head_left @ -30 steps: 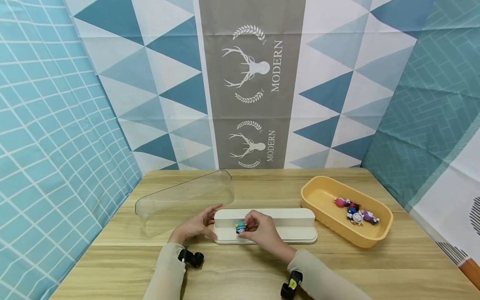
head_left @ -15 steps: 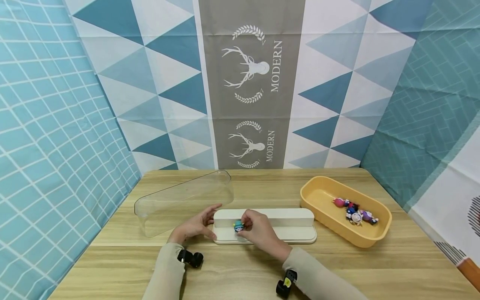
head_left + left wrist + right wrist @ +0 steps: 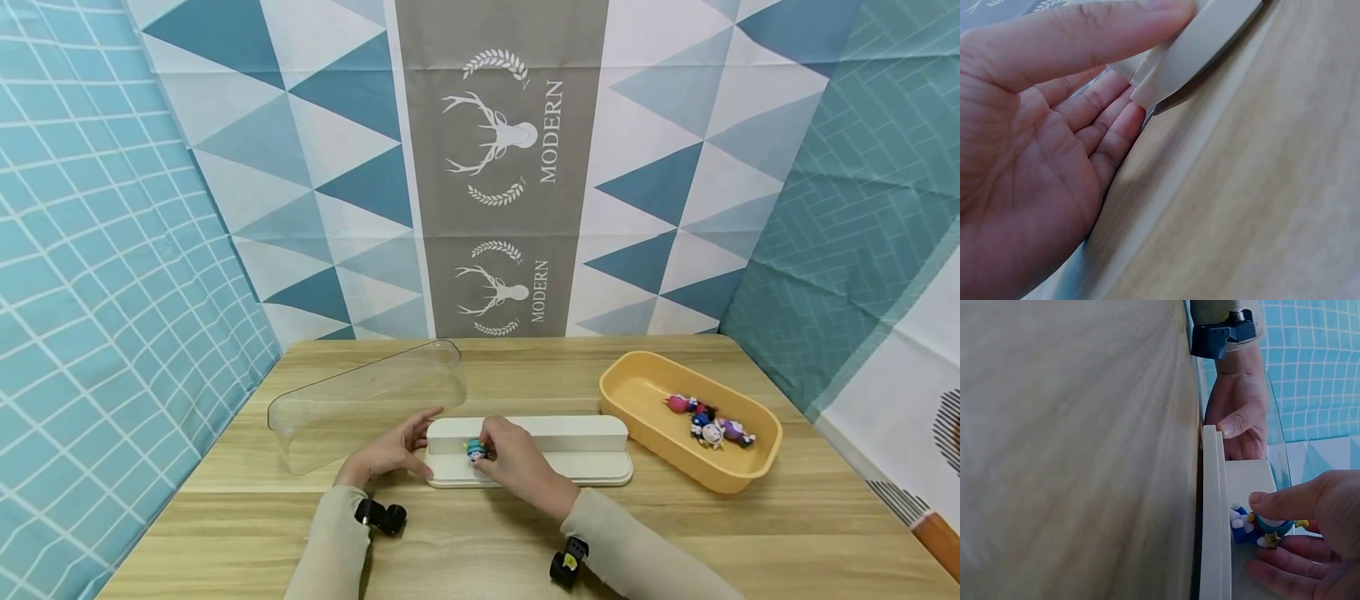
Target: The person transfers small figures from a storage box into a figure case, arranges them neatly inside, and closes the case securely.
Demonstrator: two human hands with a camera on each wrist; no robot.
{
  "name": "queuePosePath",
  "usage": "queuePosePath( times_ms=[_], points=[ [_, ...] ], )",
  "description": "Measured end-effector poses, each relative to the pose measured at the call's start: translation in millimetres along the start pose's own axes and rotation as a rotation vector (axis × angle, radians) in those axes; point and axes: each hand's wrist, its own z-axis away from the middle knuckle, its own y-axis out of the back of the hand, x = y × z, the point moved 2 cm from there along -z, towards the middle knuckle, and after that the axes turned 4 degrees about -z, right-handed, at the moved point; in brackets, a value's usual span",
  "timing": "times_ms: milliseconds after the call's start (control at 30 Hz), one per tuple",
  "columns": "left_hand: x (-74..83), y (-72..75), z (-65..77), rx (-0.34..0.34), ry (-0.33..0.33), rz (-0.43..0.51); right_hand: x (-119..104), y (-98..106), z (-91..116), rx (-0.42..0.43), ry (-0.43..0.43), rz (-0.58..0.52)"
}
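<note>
- The white stand (image 3: pixel 577 437), a long two-level piece, lies on the wooden table (image 3: pixel 465 550).
- The figurine (image 3: pixel 476 451), with a teal hat, is over the stand's lower step, left of the stand's middle; I cannot tell whether its feet touch the step.
- The right hand (image 3: pixel 517 462) pinches the figurine between thumb and fingers, the gap between them no wider than the toy.
- The left hand (image 3: pixel 388 454) grips the stand's left end, thumb on the near corner and fingers against the end, spread about as far as that end is deep.
- The clear cover (image 3: pixel 367 400) lies to the left of the stand and behind it.
- The yellow tray (image 3: pixel 637 393) sits just beside the stand's right end, holding several small toys (image 3: pixel 707 431).
</note>
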Motion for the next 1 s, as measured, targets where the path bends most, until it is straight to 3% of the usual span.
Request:
queuePosePath(
  times_ms=[133,300,733,1000],
  points=[
    [0.0,0.1,0.0,-0.002,0.002,0.003,0,2,0,-0.025,-0.009,0.024],
    [0.0,-0.1,0.5,-0.007,0.002,0.007,-1,5,1,-0.017,0.048,0.101],
    [-1.2,1.1,-0.4,-0.009,-0.016,0.008,0,10,-1,0.009,0.169,0.539],
    [-0.7,0.6,0.1,-0.008,-0.009,0.005,-1,14,-3,-0.02,0.216,0.62]
  ],
)
